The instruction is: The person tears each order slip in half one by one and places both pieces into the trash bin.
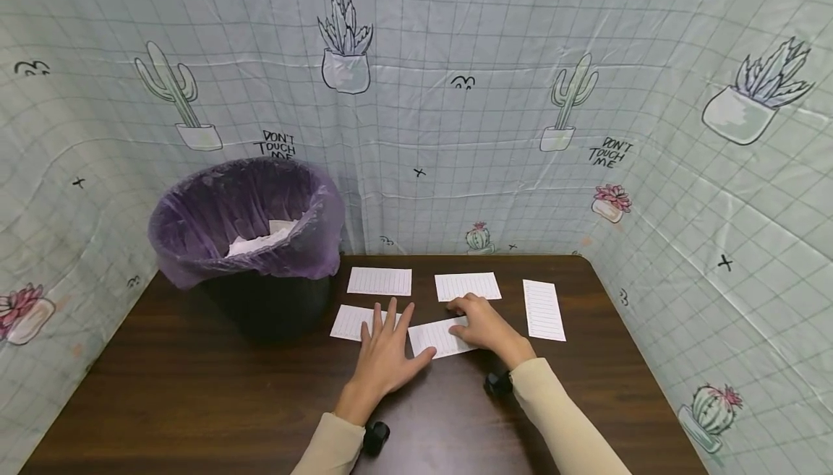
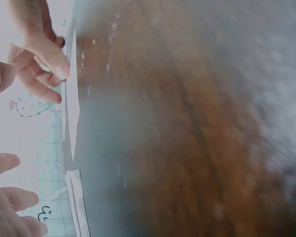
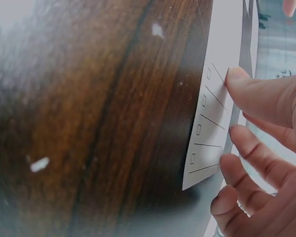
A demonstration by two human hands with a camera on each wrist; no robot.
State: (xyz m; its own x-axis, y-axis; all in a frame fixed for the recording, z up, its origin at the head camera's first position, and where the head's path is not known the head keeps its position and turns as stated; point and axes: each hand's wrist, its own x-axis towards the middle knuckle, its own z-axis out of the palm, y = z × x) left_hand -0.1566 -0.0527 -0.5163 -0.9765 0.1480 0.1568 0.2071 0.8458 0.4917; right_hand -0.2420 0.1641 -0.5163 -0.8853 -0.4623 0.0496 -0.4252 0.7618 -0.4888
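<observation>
Several white lined paper slips with small checkboxes lie on the brown table. My right hand (image 1: 484,327) holds the front middle slip (image 1: 432,337), thumb on its printed face and curled fingers at its far edge. In the right wrist view, the thumb (image 3: 246,86) meets that slip (image 3: 207,143). My left hand (image 1: 385,356) is spread out, its fingers over the front left slip (image 1: 348,322); whether they press on it I cannot tell. Behind lie a back left slip (image 1: 379,281) and a back middle slip (image 1: 465,285). Another slip (image 1: 543,309) stands lengthwise at the right.
A black bin (image 1: 270,309) with a purple bag liner (image 1: 312,207) stands at the table's back left. White paper (image 1: 263,242) shows inside it. A patterned cloth (image 1: 416,135) hangs behind and along both sides of the table (image 1: 215,403).
</observation>
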